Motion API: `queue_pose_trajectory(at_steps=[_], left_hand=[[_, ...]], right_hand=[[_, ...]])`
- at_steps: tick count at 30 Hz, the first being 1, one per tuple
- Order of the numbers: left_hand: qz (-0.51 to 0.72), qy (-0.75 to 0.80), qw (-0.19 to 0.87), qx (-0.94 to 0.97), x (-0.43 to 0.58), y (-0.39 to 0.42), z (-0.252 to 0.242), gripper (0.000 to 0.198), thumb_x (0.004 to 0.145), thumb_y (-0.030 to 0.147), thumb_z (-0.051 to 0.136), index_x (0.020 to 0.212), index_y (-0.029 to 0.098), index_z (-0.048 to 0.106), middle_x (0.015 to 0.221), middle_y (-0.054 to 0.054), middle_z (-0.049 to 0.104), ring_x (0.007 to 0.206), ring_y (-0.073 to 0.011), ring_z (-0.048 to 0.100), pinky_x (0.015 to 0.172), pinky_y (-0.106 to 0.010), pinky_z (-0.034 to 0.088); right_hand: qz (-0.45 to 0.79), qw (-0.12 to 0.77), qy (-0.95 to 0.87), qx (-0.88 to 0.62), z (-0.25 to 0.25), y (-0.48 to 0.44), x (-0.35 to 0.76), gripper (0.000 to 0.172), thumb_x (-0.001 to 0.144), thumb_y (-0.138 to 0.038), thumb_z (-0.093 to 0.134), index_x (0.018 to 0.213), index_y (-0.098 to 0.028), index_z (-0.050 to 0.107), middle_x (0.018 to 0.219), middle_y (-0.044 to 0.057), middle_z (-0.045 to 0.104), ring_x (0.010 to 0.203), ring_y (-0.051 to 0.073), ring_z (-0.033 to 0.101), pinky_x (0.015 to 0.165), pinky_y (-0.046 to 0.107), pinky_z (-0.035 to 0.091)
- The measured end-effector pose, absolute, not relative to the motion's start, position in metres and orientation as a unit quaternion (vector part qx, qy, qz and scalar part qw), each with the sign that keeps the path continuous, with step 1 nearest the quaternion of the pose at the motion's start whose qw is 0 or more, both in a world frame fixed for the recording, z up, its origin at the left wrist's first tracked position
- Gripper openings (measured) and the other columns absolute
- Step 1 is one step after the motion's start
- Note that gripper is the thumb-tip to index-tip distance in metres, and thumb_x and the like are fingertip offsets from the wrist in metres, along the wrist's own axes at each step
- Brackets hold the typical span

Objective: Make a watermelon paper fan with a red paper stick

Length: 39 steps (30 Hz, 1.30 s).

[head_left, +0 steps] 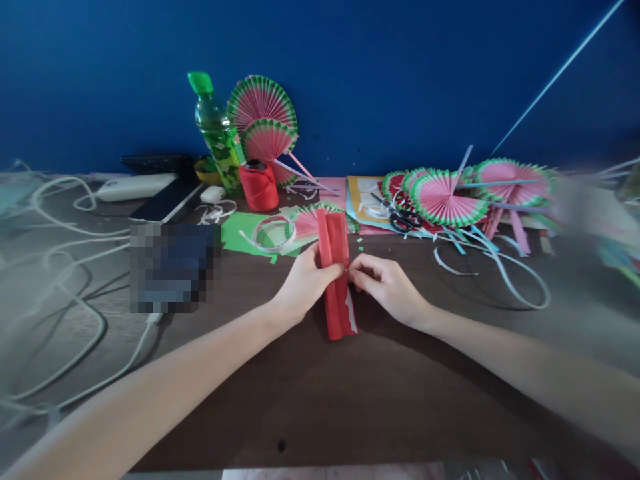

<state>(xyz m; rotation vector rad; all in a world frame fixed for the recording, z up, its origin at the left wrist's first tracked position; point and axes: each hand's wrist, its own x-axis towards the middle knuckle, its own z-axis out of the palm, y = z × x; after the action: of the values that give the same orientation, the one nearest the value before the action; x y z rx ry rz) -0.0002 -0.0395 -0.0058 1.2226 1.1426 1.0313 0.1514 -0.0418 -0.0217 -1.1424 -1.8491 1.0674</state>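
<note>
A long piece of folded red paper (336, 313) stands lengthwise in front of me above the dark table. A ragged white strip shows along its lower right edge. My left hand (311, 283) is closed on the paper from the left, thumb lying across its front. At the right edge, the thumb and fingertips of my right hand (383, 283) are pinched together against the paper. Whether anything small sits between those fingertips is hidden. Just behind the paper lie a roll of clear tape (274, 233) and a green paper sheet (243, 232).
Pleated pink-and-green paper fans (450, 198) pile up at the back right beside black-handled scissors (404, 220). A green bottle (216, 133) and a red spool of string (259, 188) stand back left. White cables (95, 300) and a pixelated dark device (175, 267) occupy the left.
</note>
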Motion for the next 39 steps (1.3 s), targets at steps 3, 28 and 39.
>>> queue_pose_trajectory(at_steps=[3, 28, 39], left_hand=[[0.432, 0.490, 0.549, 0.521, -0.0001, -0.0398, -0.0055, 0.014, 0.067, 0.013, 0.057, 0.080, 0.015, 0.054, 0.075, 0.001, 0.058, 0.069, -0.0109, 0.053, 0.065, -0.024, 0.044], [0.436, 0.476, 0.561, 0.518, -0.0020, -0.0376, -0.0087, 0.015, 0.067, 0.015, 0.060, 0.081, 0.015, 0.056, 0.076, 0.000, 0.061, 0.069, -0.0123, 0.056, 0.068, -0.026, 0.045], [0.436, 0.481, 0.572, 0.501, -0.0017, -0.0374, -0.0077, 0.015, 0.067, 0.013, 0.059, 0.081, 0.015, 0.055, 0.071, 0.002, 0.060, 0.064, -0.0113, 0.056, 0.067, -0.026, 0.046]], right_hand=[[0.420, 0.350, -0.709, -0.444, -0.0211, -0.0420, 0.1511, 0.017, 0.082, -0.026, 0.047, 0.068, -0.017, 0.050, 0.060, -0.004, 0.047, 0.057, 0.009, 0.042, 0.056, 0.024, 0.034], [0.416, 0.366, -0.700, -0.451, -0.0205, -0.0424, 0.1494, 0.016, 0.080, -0.021, 0.046, 0.065, -0.018, 0.049, 0.057, -0.004, 0.045, 0.055, 0.009, 0.041, 0.054, 0.024, 0.033], [0.435, 0.374, -0.687, -0.445, -0.0204, -0.0425, 0.1504, 0.014, 0.077, -0.019, 0.045, 0.064, -0.018, 0.050, 0.057, -0.004, 0.047, 0.055, 0.009, 0.043, 0.053, 0.024, 0.034]])
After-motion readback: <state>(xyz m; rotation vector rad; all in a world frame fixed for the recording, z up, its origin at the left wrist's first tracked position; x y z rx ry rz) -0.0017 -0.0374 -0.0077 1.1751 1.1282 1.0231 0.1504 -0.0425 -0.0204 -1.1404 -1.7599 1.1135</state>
